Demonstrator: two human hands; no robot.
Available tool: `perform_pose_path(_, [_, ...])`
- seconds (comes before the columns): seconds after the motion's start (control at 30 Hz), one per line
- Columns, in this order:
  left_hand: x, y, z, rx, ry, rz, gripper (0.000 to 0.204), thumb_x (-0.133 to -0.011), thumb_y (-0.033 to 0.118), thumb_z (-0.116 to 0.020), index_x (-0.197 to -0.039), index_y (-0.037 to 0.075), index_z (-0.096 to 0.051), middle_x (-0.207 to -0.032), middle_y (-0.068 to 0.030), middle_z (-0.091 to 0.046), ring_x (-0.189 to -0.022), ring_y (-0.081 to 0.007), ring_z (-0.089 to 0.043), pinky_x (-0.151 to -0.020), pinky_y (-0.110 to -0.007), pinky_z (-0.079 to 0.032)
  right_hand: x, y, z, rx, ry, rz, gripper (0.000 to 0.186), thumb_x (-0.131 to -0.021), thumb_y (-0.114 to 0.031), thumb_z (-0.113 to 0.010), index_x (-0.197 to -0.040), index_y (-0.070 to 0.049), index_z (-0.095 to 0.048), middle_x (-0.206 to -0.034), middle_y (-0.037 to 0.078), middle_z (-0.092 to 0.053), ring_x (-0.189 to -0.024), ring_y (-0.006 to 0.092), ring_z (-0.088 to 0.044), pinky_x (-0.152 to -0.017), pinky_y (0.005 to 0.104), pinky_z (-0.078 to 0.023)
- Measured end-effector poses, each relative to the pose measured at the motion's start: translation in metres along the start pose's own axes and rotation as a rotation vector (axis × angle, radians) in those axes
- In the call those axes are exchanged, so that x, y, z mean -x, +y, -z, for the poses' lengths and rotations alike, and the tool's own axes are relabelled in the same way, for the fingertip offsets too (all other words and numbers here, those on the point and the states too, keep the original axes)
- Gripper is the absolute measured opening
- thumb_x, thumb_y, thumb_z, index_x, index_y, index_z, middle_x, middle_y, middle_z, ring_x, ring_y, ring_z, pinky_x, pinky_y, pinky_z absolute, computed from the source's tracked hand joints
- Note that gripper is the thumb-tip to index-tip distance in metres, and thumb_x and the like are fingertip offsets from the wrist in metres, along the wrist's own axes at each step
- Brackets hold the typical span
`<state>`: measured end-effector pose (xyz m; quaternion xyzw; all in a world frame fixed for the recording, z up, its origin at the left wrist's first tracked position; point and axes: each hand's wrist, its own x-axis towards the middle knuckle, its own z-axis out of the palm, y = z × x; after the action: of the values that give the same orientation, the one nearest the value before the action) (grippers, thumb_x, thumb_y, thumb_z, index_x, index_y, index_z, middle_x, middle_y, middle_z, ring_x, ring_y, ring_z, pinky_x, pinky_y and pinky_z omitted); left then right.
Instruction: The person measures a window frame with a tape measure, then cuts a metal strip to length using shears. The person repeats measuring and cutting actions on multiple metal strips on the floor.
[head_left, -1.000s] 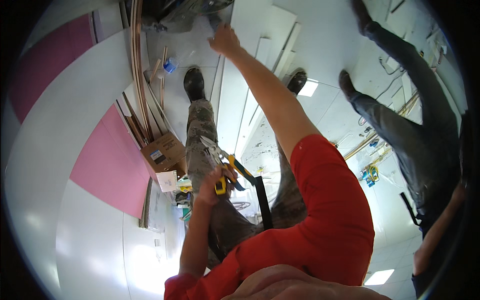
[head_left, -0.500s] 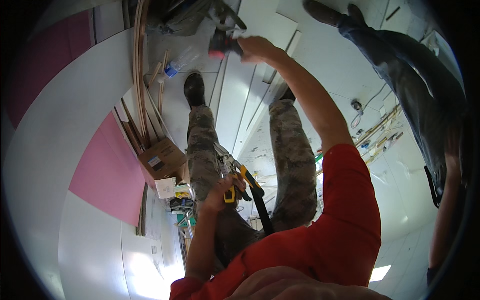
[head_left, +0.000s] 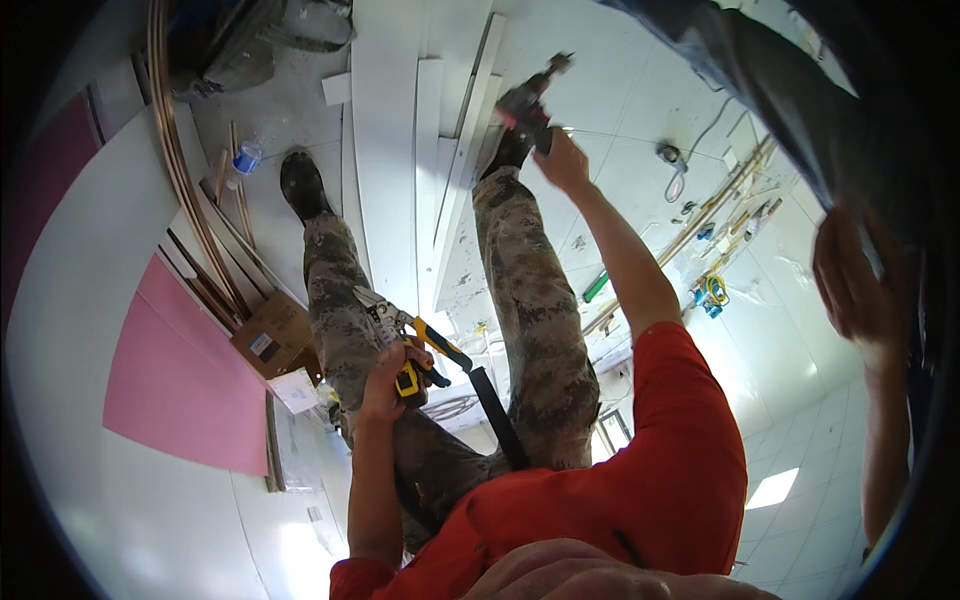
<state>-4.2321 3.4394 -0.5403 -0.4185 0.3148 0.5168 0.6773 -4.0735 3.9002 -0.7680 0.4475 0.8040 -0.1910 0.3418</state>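
My left hand is closed around the yellow and black handles of metal snips, held in front of my left camouflage trouser leg. My right hand is stretched out far ahead. It grips a dark red and black power drill just above my right boot. The drill hangs over long white strips lying on the floor between my legs. My red sleeve covers the right upper arm.
Another person's hand and dark trouser leg are at the right. Hand tools and cables lie on the white floor there. A pink board, a cardboard box, copper tubes and a water bottle are at the left.
My right arm has swung to the right, and from half a second ago it carries the drill. My legs and the other person have shifted right in the view. My left hand keeps the snips.
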Motion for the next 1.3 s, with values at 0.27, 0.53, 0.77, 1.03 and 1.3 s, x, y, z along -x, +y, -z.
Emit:
perform_pose_path(0.27, [-0.019, -0.034, 0.012, -0.032, 0.089, 0.032, 0.06, -0.105, 0.056, -0.062, -0.124, -0.001, -0.061, -0.107, -0.0133, -0.069, -0.092, -0.0191, -0.069, -0.076, -0.031, -0.06, -0.177, 0.0, -0.091, -0.261, 0.309, -0.157, 0.073, -0.083, -0.043, -0.081, -0.138, -0.005, -0.053, -0.127, 0.022, -0.07, -0.117, 0.045, -0.067, -0.101, 0.0545, -0.053])
perform_pose_path(0.53, [-0.027, -0.031, -0.005, -0.034, 0.106, 0.032, 0.052, -0.109, 0.051, -0.057, -0.119, 0.0, -0.063, -0.107, -0.0114, -0.069, -0.092, -0.0178, -0.069, -0.075, -0.03, -0.058, -0.198, 0.017, -0.107, -0.205, 0.198, -0.183, 0.077, -0.088, -0.044, -0.077, -0.15, -0.008, -0.049, -0.143, 0.02, -0.061, -0.131, 0.0404, -0.061, -0.107, 0.0523, -0.051])
perform_pose_path(0.77, [-0.041, -0.013, -0.02, -0.161, -0.107, -0.133, 0.046, -0.109, 0.051, -0.058, -0.11, 0.006, -0.068, -0.098, -0.0088, -0.07, -0.086, -0.0178, -0.069, -0.072, -0.032, -0.058, -0.179, 0.113, 0.039, 0.391, 0.236, 0.521, 0.021, -0.096, -0.022, -0.064, -0.11, -0.007, -0.068, -0.092, 0.013, -0.073, -0.094, 0.0312, -0.074, -0.084, 0.0459, -0.059])
perform_pose_path(1.03, [0.046, -0.012, -0.051, -0.253, -0.193, -0.203, 0.048, -0.106, 0.049, -0.063, -0.116, 0.003, -0.07, -0.099, -0.0128, -0.074, -0.089, -0.0225, -0.072, -0.073, -0.036, -0.06, 0.293, -0.078, 0.129, -0.535, -0.189, 0.485, 0.053, -0.103, -0.035, -0.066, -0.142, 0.0, -0.06, -0.116, 0.023, -0.074, -0.107, 0.0367, -0.072, -0.096, 0.0458, -0.056])
perform_pose_path(1.3, [0.19, -0.015, -0.181, -0.951, -0.515, 0.075, 0.051, -0.105, 0.057, -0.063, -0.105, 0.006, -0.072, -0.103, -0.0068, -0.073, -0.085, -0.0158, -0.07, -0.075, -0.031, -0.058, 0.532, -0.096, 0.17, -1.78, -0.682, 0.152, 0.082, -0.1, -0.063, -0.066, -0.154, -0.004, -0.05, -0.148, 0.012, -0.059, -0.14, 0.0266, -0.053, -0.113, 0.0469, -0.046])
